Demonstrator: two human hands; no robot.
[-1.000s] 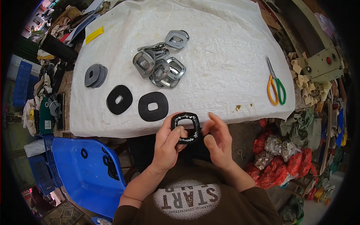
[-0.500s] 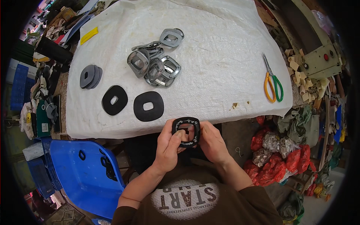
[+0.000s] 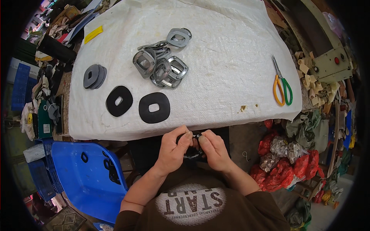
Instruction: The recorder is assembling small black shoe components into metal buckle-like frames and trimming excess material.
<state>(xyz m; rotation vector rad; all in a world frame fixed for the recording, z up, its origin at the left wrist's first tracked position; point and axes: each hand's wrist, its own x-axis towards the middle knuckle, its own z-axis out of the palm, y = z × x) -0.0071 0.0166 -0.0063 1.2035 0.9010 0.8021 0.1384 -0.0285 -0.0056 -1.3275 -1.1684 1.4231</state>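
Observation:
In front of the table edge, my left hand (image 3: pixel 172 150) and my right hand (image 3: pixel 216 151) pinch a black rounded-square frame (image 3: pixel 196 136) from both sides. It is tipped, so only its dark rim and a bit of shiny inner edge show; fingers hide the rest. Two black rounded pads with centre holes lie close by on the table, a left pad (image 3: pixel 119 101) and a right pad (image 3: pixel 154 107). Behind them is a heap of silver metal frames (image 3: pixel 162 69), with a grey flat piece (image 3: pixel 179 37) on a frame at its far end.
A white sheet (image 3: pixel 231 69) covers the table. On it are stacked grey pads (image 3: pixel 93 77), a yellow packet (image 3: pixel 93 34) and scissors (image 3: pixel 282 86) with orange and green handles. A blue tub (image 3: pixel 83 181) with black frames stands at lower left. Red bags (image 3: pixel 277 173) lie at lower right.
The black frame has tilted from facing up to nearly edge-on. My hands have drawn closer together, with thumbs and fingertips now at its far edge.

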